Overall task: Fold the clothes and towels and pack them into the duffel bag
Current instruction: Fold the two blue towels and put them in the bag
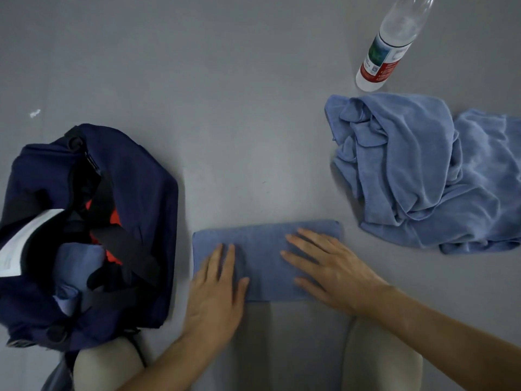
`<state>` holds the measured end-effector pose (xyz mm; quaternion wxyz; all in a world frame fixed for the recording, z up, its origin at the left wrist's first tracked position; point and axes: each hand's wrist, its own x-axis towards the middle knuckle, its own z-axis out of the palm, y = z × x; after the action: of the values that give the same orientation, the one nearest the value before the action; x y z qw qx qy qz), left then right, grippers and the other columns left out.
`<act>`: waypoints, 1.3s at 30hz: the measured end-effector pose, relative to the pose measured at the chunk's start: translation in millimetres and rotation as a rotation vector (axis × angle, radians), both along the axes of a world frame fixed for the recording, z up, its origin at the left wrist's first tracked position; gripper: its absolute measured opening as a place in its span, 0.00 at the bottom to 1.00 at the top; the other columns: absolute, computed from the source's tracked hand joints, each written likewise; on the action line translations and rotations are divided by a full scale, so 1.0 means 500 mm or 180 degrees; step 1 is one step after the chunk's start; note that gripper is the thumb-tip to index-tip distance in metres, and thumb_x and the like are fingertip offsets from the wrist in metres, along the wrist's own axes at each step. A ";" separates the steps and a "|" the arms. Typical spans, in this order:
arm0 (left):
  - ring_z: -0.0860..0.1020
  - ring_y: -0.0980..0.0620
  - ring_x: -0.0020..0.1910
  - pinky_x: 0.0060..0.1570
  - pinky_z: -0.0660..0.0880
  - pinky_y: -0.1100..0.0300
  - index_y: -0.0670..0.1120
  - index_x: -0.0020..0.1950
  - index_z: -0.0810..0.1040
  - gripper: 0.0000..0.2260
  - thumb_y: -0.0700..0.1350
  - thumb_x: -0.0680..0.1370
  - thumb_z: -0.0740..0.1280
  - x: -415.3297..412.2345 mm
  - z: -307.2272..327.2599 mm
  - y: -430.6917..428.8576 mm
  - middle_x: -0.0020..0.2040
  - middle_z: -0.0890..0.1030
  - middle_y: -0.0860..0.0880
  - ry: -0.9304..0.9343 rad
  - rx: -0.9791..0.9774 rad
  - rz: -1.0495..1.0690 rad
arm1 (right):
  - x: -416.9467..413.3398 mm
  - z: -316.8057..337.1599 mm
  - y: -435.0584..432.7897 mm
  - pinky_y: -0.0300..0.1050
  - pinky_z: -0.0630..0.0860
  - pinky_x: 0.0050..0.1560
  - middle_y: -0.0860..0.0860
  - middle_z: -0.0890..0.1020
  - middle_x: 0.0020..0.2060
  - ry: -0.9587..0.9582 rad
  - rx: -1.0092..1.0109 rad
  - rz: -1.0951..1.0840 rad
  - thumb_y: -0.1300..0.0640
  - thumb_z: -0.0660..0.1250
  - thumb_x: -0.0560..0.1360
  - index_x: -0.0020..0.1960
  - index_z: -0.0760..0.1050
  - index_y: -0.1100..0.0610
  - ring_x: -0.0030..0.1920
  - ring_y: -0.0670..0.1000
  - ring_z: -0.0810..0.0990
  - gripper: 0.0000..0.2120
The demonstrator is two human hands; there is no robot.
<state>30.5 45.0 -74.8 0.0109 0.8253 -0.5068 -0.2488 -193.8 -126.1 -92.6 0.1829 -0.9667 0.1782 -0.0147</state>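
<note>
A small blue towel (262, 244), folded into a flat rectangle, lies on the grey surface near the front middle. My left hand (217, 292) rests flat on its left end with straight fingers. My right hand (329, 272) presses flat on its right half, fingers spread. To the left the navy duffel bag (141, 193) stands open, with black straps across its mouth. Inside it I see a light blue folded cloth (76, 263), something orange-red and a white paper. At the right lies a crumpled heap of blue towels (423, 170).
A clear plastic bottle (386, 49) with a red, green and white label stands at the back right, just behind the towel heap. My knees show at the bottom edge. The grey surface (225, 108) stretches between bag and heap.
</note>
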 end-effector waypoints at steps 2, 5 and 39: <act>0.45 0.45 0.81 0.78 0.48 0.44 0.52 0.81 0.42 0.35 0.68 0.79 0.35 -0.036 -0.044 -0.044 0.81 0.43 0.47 0.0044 0.0121 0.0548 | 0.029 -0.042 -0.008 0.60 0.60 0.76 0.55 0.61 0.79 0.0300 -0.0183 0.0162 0.41 0.56 0.82 0.78 0.64 0.51 0.79 0.58 0.58 0.28; 0.39 0.44 0.80 0.77 0.40 0.38 0.52 0.82 0.41 0.34 0.68 0.79 0.34 -0.031 -0.091 -0.115 0.82 0.41 0.46 -0.0229 0.0023 0.0619 | 0.037 -0.079 -0.029 0.64 0.60 0.75 0.54 0.57 0.80 0.0511 -0.0341 0.0140 0.39 0.55 0.82 0.81 0.58 0.50 0.80 0.58 0.54 0.30; 0.74 0.47 0.58 0.56 0.72 0.51 0.48 0.65 0.74 0.27 0.67 0.77 0.62 0.007 -0.028 -0.126 0.62 0.76 0.50 0.0213 -0.1180 -0.1276 | 0.045 -0.046 -0.024 0.51 0.79 0.57 0.49 0.85 0.55 -0.0678 0.0224 -0.0751 0.45 0.62 0.79 0.55 0.85 0.53 0.60 0.56 0.80 0.16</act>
<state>34.0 -18.0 -88.7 0.1291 0.6838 -0.6962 -0.1761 -171.5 -138.1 -115.5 0.2316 -0.9250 0.2705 -0.1322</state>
